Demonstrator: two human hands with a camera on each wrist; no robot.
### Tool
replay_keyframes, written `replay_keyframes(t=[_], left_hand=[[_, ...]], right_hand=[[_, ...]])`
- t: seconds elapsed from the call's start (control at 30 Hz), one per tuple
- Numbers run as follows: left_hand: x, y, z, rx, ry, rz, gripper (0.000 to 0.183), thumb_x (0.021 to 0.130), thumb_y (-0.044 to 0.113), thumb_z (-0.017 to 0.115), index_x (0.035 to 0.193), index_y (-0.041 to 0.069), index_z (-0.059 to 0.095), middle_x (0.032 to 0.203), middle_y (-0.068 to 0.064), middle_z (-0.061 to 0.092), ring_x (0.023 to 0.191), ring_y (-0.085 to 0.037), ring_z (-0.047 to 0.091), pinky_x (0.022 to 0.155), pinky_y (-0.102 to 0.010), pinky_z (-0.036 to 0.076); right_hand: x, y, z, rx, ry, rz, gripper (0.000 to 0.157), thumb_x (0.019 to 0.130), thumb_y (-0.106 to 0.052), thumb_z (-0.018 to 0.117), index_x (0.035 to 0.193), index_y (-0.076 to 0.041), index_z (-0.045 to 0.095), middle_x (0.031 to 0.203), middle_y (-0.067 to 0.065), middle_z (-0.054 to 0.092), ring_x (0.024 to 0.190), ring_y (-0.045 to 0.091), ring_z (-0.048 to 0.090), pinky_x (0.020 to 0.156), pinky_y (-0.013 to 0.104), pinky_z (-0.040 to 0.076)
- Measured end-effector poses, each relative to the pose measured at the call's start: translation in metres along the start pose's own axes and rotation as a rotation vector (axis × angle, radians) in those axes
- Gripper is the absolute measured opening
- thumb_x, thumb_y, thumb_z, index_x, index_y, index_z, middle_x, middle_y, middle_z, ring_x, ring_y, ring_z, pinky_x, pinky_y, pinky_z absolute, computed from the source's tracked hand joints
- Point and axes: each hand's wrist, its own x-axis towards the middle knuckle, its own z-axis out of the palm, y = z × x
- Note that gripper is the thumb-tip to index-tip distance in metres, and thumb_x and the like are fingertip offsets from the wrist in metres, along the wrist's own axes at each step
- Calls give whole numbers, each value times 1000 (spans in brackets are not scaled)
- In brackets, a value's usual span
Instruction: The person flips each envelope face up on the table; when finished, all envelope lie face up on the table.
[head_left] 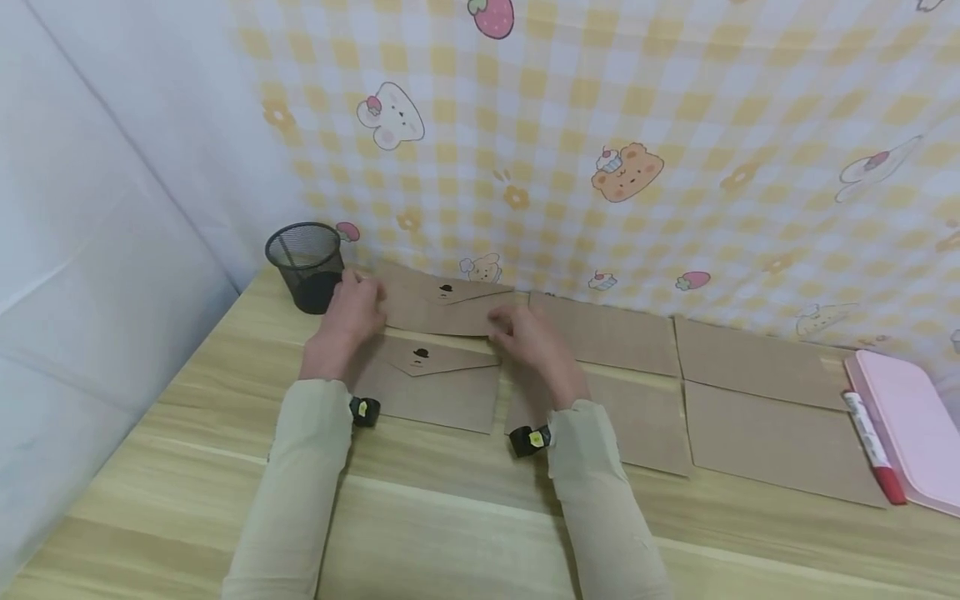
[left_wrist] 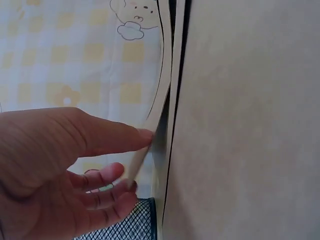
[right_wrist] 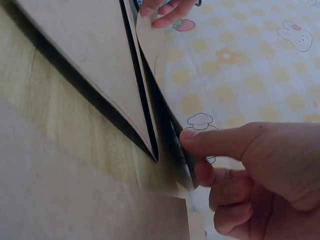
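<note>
A brown paper envelope (head_left: pixel 442 312), with a small black hat print on its flap, stands slightly raised at the back left against the cloth. My left hand (head_left: pixel 351 312) pinches its left end, thumb on the near face and fingers behind, as the left wrist view shows. At the other end, my right hand (head_left: pixel 531 335) pinches the lower right corner; in the right wrist view that corner (right_wrist: pixel 192 175) sits between thumb and curled forefinger. A second envelope (head_left: pixel 442 404) with the same hat print lies flat just in front, below both hands.
Several plain brown envelopes (head_left: pixel 780 442) lie in two rows to the right. A black mesh pen cup (head_left: pixel 303 250) stands beside my left hand. At the far right are a white marker with a red cap (head_left: pixel 873 450) and a pink case (head_left: pixel 900 400). Checked cloth (head_left: pixel 562 125) hangs behind.
</note>
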Motion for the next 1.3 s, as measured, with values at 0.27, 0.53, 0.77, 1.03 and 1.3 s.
replay_keyframes(t=[0.27, 0.53, 0.77, 1.03, 1.3], left_hand=[[-3, 5, 4, 14, -45, -5, 29, 80, -9, 50, 108, -8, 56, 111, -29, 43, 98, -43, 39, 90, -53, 35], [-4, 4, 3, 64, -69, -2, 22, 83, 0, 47, 102, -6, 56, 105, -28, 45, 99, -42, 33, 81, -54, 40], [-13, 26, -18, 47, -43, -6, 31, 91, 13, 43, 115, -3, 55, 122, -29, 44, 114, -46, 30, 86, -56, 39], [-31, 85, -24, -60, -83, 255, 44, 93, 17, 54, 133, 1, 46, 122, -23, 54, 103, -40, 52, 89, -49, 41], [-63, 114, 25, -106, -408, 377, 69, 87, 30, 65, 140, -1, 34, 148, -20, 26, 134, -33, 25, 108, -45, 22]], right_hand=[[0, -4, 4, -36, -6, 75, 31, 89, -15, 64, 119, -9, 63, 125, 8, 57, 119, 25, 49, 99, 39, 38], [2, 1, 3, -10, -66, 54, 32, 92, -17, 59, 123, -11, 60, 131, 7, 53, 114, 23, 51, 95, 39, 41], [-16, -3, -32, 187, 198, -105, 37, 93, -12, 55, 130, -4, 53, 70, 10, 58, 55, 19, 50, 49, 29, 43], [-95, 19, -94, 65, 303, -154, 33, 94, -22, 56, 122, -4, 59, 81, 8, 64, 66, 18, 57, 58, 33, 47], [-174, 68, -101, -57, 56, -23, 36, 90, -16, 61, 120, 4, 58, 97, 14, 66, 91, 30, 61, 76, 48, 49]])
